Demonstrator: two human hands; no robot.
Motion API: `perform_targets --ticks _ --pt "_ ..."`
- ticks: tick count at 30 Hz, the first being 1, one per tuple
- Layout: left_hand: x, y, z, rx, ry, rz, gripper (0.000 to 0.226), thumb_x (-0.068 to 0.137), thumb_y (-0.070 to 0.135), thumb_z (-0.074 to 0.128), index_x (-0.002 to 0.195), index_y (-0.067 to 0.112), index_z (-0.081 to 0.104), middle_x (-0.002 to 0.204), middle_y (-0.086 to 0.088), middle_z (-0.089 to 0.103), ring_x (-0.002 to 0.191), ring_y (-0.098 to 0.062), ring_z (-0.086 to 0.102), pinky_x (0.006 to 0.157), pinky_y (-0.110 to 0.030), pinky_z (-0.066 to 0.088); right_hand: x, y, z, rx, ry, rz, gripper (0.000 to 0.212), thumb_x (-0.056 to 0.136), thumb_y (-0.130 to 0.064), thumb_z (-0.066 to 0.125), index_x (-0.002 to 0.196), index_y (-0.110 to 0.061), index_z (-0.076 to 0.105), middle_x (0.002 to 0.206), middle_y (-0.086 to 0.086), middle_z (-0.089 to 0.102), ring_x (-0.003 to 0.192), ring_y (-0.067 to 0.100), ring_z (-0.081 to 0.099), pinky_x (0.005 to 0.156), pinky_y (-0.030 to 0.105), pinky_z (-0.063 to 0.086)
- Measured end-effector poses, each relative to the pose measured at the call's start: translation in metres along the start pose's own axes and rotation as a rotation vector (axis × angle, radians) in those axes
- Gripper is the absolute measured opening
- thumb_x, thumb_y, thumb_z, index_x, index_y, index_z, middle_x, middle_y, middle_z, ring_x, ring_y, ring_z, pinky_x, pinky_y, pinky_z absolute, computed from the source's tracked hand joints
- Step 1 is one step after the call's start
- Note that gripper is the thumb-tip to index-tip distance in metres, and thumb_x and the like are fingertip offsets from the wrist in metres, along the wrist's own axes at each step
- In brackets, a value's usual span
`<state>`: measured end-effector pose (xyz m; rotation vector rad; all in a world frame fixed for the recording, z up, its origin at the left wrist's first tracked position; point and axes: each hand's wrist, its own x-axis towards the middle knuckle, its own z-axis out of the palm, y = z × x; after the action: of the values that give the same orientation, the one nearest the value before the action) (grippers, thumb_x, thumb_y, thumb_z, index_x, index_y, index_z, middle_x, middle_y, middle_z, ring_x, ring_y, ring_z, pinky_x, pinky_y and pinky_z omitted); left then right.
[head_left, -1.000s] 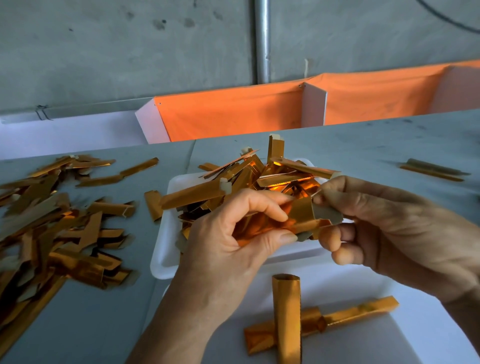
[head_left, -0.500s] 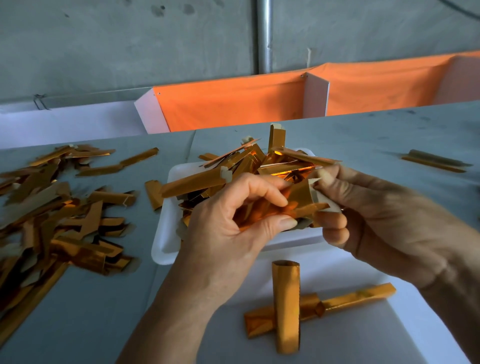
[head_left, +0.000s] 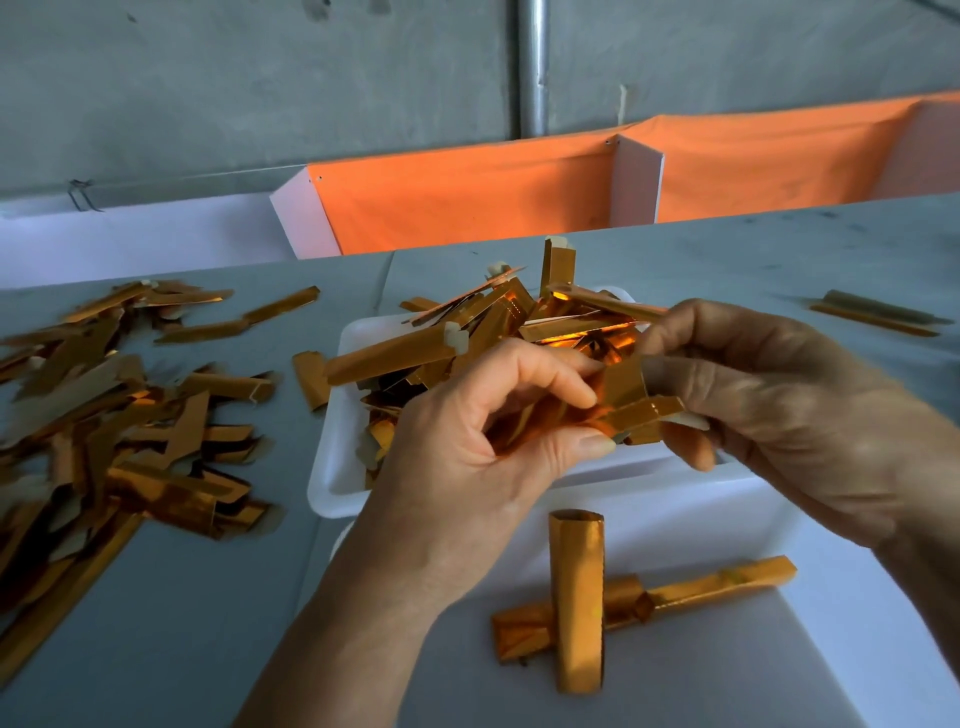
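Observation:
Both hands hold one shiny orange foil card piece (head_left: 631, 410) above a white tray (head_left: 332, 457). My left hand (head_left: 478, 447) pinches its left part between thumb and curled fingers. My right hand (head_left: 769, 410) grips its right end, where flaps are bent up. The tray is heaped with several similar orange foil pieces (head_left: 467, 338). Two folded orange boxes lie crossed on a white tray (head_left: 727, 499) nearest me: an upright one (head_left: 577, 597) over a long one (head_left: 717, 587).
A big loose pile of flat orange foil pieces (head_left: 114, 426) covers the grey table (head_left: 208, 623) at left. A couple of strips (head_left: 878, 314) lie far right. Orange cloth bins (head_left: 467, 197) line the back edge under a concrete wall with a pipe (head_left: 532, 67).
The right hand's fingers have worked along the piece's right end, and its flaps now stand more folded. The left hand keeps its pinch; the camera view has shifted slightly.

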<state>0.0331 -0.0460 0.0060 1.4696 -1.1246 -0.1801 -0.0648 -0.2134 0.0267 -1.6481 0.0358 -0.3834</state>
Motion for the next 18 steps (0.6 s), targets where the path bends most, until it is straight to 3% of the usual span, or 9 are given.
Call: perform_targets --ticks 5,11,15,18 --pt "0.001 -0.002 -0.001 0.011 0.046 -0.02 0.019 0.073 0.02 0.075 0.087 0.027 0.064 0.108 0.014 0.068 0.106 -0.008 0.063 0.085 -0.016 0.049 0.0 0.004 0.008 -0.03 0.064 -0.112 0.008 0.073 -0.026 0.062 0.077 -0.019 0.06 0.058 0.004 0.056 0.044 0.013 0.05 0.044 0.017 0.041" --pt "0.001 0.0 0.0 -0.006 0.052 -0.024 0.019 0.074 0.021 0.074 0.088 0.028 0.064 0.11 0.012 0.067 0.106 -0.01 0.063 0.086 -0.021 0.051 0.0 0.004 0.002 0.072 -0.029 -0.139 0.007 0.08 -0.019 0.067 0.084 -0.019 0.062 0.072 0.009 0.057 0.052 0.019 0.055 0.05 0.022 0.046" --pt "0.001 0.001 -0.001 -0.047 0.066 -0.021 0.019 0.074 0.017 0.074 0.087 0.026 0.064 0.109 0.014 0.067 0.105 -0.01 0.064 0.085 -0.021 0.051 -0.003 0.002 -0.003 0.014 -0.117 -0.142 0.036 0.069 -0.048 0.077 0.088 -0.021 0.062 0.072 0.005 0.06 0.059 0.02 0.061 0.056 0.025 0.05" --pt "0.001 0.002 -0.002 -0.026 0.054 -0.001 0.019 0.074 0.023 0.075 0.088 0.027 0.064 0.111 0.014 0.067 0.107 -0.01 0.063 0.086 -0.02 0.05 -0.003 -0.001 -0.003 -0.002 -0.113 -0.141 0.039 0.067 -0.052 0.076 0.084 -0.02 0.063 0.072 0.009 0.062 0.06 0.021 0.061 0.057 0.024 0.05"
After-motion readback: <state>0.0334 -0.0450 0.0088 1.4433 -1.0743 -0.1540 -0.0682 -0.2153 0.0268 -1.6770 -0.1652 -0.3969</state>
